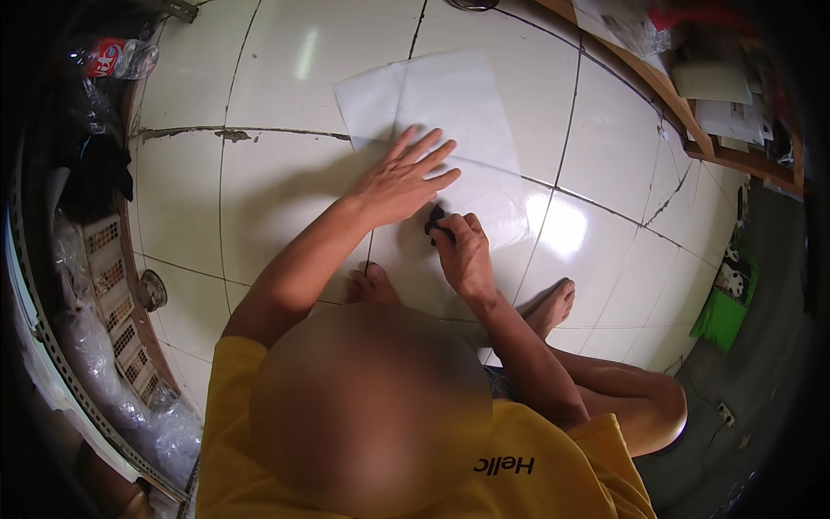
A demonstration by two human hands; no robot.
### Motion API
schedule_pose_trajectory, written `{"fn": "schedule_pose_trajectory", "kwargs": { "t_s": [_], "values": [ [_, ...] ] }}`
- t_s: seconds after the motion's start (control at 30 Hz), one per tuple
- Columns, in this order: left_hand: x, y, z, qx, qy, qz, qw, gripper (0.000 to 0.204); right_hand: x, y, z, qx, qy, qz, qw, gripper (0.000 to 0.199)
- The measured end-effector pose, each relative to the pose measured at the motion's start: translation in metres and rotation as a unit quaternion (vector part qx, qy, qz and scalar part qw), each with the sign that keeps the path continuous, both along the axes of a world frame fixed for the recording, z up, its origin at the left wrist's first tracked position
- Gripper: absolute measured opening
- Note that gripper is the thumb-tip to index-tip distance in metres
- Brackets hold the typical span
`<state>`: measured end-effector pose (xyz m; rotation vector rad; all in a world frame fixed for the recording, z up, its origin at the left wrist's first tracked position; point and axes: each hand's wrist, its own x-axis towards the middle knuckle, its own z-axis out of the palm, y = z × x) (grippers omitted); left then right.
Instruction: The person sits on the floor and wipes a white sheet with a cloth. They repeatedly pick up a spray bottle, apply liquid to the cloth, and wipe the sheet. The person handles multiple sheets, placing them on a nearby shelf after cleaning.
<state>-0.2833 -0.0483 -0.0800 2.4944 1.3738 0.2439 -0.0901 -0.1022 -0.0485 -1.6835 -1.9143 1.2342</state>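
Observation:
A thin, see-through whitish plastic sheet (450, 104) lies flat on the tiled floor, with crease-like lines and tile joints showing through it. My left hand (402, 180) is spread on the sheet's near left part, palm down, fingers apart and pointing away to the right. Close to its wrist, my right hand (465, 251) pinches a small black thing (435, 223) between thumb and fingers. That black thing looks soft or crumpled; its kind cannot be made out. It is at the sheet's near edge, beside my left hand.
White floor tiles (285, 199) surround the sheet, one joint cracked. At left, a beige perforated crate (108, 268) and clear plastic bags (173, 437) stand by a small tin (152, 290). A wooden shelf (748, 164) is at far right, a green bag (724, 311) below it. My feet flank the work.

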Motion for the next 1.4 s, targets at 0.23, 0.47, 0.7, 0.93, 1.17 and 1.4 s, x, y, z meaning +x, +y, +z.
{"fn": "schedule_pose_trajectory", "kwargs": {
  "t_s": [0.23, 0.47, 0.7, 0.93, 1.17, 1.4],
  "values": [
    [0.003, 0.012, -0.028, -0.01, 0.058, -0.04, 0.997, 0.061, -0.005, -0.01, -0.035, 0.071, -0.053, 0.052, 0.995, 0.011],
    [0.004, 0.009, -0.033, 0.004, 0.095, -0.042, 0.995, 0.071, -0.012, -0.063, -0.025, 0.053, -0.069, 0.246, 0.965, 0.011],
    [0.01, 0.009, -0.033, -0.004, 0.122, -0.034, 0.992, 0.067, -0.025, 0.003, -0.025, 0.136, 0.006, 0.158, 0.978, 0.007],
    [0.011, 0.011, -0.033, -0.038, 0.099, -0.034, 0.994, 0.068, -0.002, -0.052, -0.032, 0.077, -0.059, 0.286, 0.953, 0.01],
    [0.017, 0.018, -0.036, -0.011, 0.09, -0.031, 0.995, 0.07, -0.038, 0.001, -0.033, 0.155, -0.045, 0.254, 0.954, 0.012],
    [0.013, 0.022, -0.018, -0.054, 0.122, -0.051, 0.99, 0.074, 0.005, -0.055, -0.032, 0.028, -0.061, 0.305, 0.95, 0.012]
  ]
}}
